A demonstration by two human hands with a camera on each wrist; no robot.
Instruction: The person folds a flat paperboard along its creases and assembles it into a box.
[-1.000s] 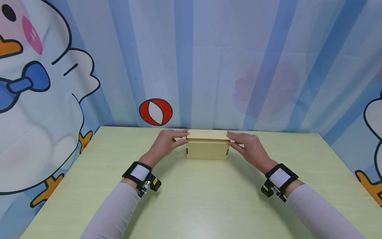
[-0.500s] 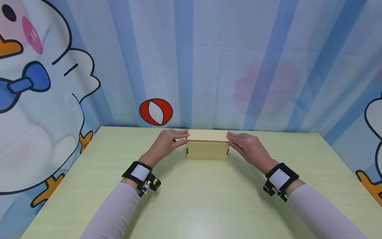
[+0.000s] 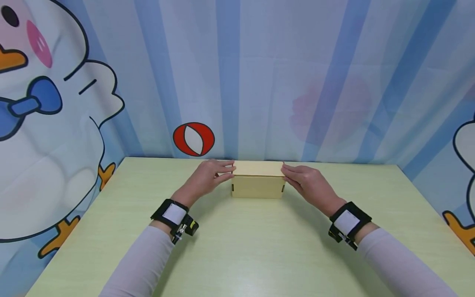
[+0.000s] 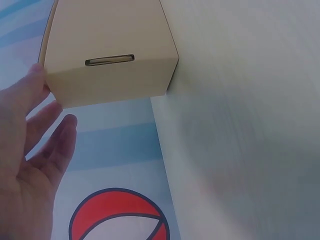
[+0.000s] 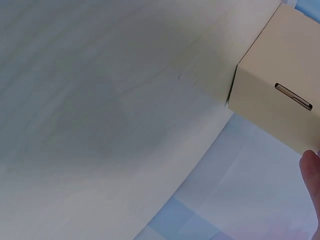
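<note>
A small pale wooden box [image 3: 257, 188] stands near the table's far edge, its flat lid [image 3: 258, 168] lying level on top. At the lid's left end, my left hand [image 3: 204, 177] holds the edge between thumb and fingers. My right hand [image 3: 311, 180] grips the opposite end the same way. A narrow slot shows in the box's end panel [image 4: 112, 82] in the left wrist view, where the left hand's thumb touches the lid edge. In the right wrist view only a fingertip [image 5: 311, 175] shows beside the box; the other right-hand fingers are out of frame.
The pale wood-grain table [image 3: 256, 247] spreads out in front of the box. Close behind its far edge hangs a blue striped cloth [image 3: 256, 82] printed with cartoon ducks and a red ball. Each wrist wears a black strap with a small camera.
One second ago a gap showed under the lid's front edge. The lid has come down flush onto the box, with both hands staying at its ends.
</note>
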